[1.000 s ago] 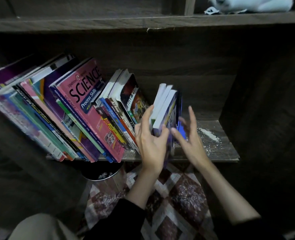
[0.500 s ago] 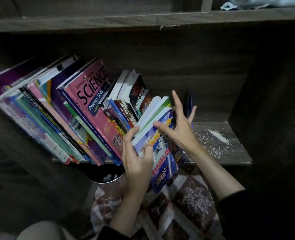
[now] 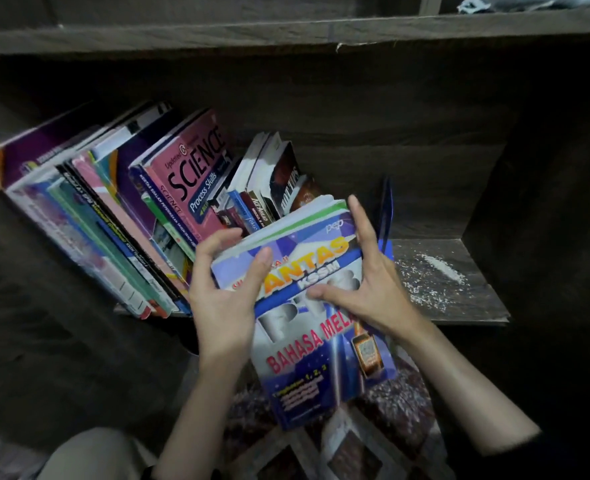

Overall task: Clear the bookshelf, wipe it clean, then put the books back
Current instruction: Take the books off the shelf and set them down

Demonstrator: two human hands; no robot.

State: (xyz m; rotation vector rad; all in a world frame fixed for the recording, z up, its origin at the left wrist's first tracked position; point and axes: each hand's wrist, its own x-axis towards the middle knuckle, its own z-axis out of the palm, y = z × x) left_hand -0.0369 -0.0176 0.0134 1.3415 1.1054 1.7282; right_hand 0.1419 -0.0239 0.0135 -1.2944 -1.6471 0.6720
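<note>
One left hand point(image 3: 224, 306), one right hand point(image 3: 373, 289), one held book bundle point(image 3: 317, 344), one upright blue book point(image 3: 387, 209), many leaning books point(image 3: 189, 174).

Dark wooden shelf point(image 3: 487, 306), low in a deep cabinet. On its left part a row of books point(image 3: 113, 209), standing, all leaning left, packed tight; pink SCIENCE book point(image 3: 189, 181) on the row's right side, smaller paperbacks just beside it. Thin blue book point(image 3: 387, 209) upright, apart from the row. White powder point(image 3: 438, 268) scattered on the bare right end, one thicker streak. Upper shelf point(image 3: 286, 32) above. Patterned floor point(image 3: 355, 452) below.
</note>
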